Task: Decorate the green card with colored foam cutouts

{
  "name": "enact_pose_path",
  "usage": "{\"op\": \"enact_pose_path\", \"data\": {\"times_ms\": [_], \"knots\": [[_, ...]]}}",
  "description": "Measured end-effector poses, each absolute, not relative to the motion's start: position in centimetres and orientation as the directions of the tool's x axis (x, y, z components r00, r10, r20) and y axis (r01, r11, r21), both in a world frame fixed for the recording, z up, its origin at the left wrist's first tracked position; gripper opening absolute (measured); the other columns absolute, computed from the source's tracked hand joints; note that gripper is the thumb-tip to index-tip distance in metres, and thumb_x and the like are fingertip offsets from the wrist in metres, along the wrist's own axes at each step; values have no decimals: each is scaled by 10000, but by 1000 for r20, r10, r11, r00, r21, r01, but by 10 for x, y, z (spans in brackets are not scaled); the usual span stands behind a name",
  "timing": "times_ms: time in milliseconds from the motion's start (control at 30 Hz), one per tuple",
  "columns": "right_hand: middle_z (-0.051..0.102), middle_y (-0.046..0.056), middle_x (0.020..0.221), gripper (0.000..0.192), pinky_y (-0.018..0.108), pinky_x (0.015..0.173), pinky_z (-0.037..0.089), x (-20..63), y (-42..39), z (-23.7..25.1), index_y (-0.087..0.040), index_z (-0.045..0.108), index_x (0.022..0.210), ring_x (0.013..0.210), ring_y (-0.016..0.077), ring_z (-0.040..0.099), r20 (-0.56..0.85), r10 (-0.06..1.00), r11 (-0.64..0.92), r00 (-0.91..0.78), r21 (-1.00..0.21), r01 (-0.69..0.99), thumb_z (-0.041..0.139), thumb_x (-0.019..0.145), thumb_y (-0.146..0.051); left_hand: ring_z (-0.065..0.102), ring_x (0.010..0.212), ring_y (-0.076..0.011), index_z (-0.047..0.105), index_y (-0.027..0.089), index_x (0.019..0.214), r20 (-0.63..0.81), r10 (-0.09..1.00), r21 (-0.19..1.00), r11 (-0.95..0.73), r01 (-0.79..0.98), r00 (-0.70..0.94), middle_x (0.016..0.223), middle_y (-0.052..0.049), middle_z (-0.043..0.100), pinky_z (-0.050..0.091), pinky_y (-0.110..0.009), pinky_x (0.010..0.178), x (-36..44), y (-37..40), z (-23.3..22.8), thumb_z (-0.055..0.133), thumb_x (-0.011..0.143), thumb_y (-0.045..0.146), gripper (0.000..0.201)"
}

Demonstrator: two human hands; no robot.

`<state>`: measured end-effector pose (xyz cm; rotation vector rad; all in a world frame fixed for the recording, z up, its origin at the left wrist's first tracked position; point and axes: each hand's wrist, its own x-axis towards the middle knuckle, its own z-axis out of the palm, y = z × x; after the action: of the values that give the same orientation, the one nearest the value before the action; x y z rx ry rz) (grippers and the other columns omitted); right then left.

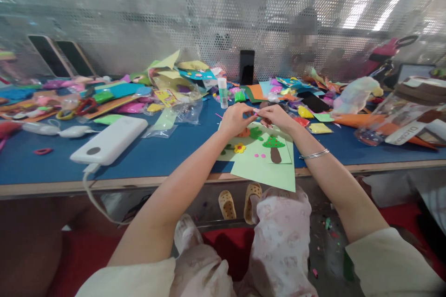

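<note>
My left hand (237, 118) and my right hand (277, 116) meet fingertip to fingertip above a light green card (265, 167) that lies at the table's front edge. Between the fingertips I pinch a very small piece; I cannot make out what it is. The card carries a foam tree (274, 146), a yellow flower (239, 148), a green leaf shape (257, 133) and two pink dots (259, 155). A silver bangle (314, 154) sits on my right wrist.
A white power bank (109, 139) with a cable lies left on the blue table (167, 155). A glue bottle (223, 93), a black phone (247, 67), foam scraps and plastic bags crowd the back. A perforated screen stands behind, a person beyond it.
</note>
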<state>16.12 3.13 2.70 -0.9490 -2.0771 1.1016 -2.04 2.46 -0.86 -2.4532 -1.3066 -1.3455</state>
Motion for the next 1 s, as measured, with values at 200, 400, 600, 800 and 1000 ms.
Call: {"op": "enact_pose_path", "data": {"times_ms": [200, 400, 600, 800, 1000], "knots": [[482, -16, 455, 420, 204, 414, 312, 166, 32, 27, -128, 535, 546, 398, 50, 403, 179, 783, 441, -596, -835, 329, 565, 837, -430, 612, 831, -153, 661, 205, 1104, 708, 643, 340, -672, 657, 292, 942, -49, 702, 442, -241, 735, -17, 24, -10, 597, 818, 324, 317], [459, -15, 456, 493, 208, 414, 312, 166, 31, 27, -134, 523, 518, 407, 55, 397, 182, 797, 440, -576, -828, 347, 580, 777, -549, 598, 755, -150, 721, 204, 907, 737, 629, 319, -647, 692, 248, 828, -38, 701, 424, -248, 690, -15, 20, -7, 528, 859, 369, 258], [511, 10, 479, 530, 212, 428, 331, 163, 32, 25, -129, 547, 535, 409, 61, 418, 150, 806, 403, -573, -848, 344, 518, 801, -586, 568, 766, -181, 688, 158, 735, 776, 560, 148, -610, 778, 291, 745, -75, 654, 403, -286, 669, -16, 14, -7, 433, 900, 364, 367], [461, -25, 457, 467, 210, 416, 278, 163, 32, 23, -138, 523, 540, 391, 47, 358, 229, 761, 445, -607, -865, 232, 540, 828, -504, 566, 798, -181, 668, 161, 750, 771, 523, 71, -638, 767, 363, 786, -64, 666, 416, -284, 701, -16, 13, -6, 410, 908, 347, 355], [451, -44, 438, 324, 217, 389, 221, 164, 36, 24, -138, 552, 627, 366, 47, 315, 231, 808, 367, -542, -917, 157, 592, 806, -405, 581, 788, -174, 696, 172, 876, 757, 569, 179, -653, 735, 322, 830, -61, 682, 432, -275, 702, -12, 10, -3, 489, 855, 353, 276]]}}
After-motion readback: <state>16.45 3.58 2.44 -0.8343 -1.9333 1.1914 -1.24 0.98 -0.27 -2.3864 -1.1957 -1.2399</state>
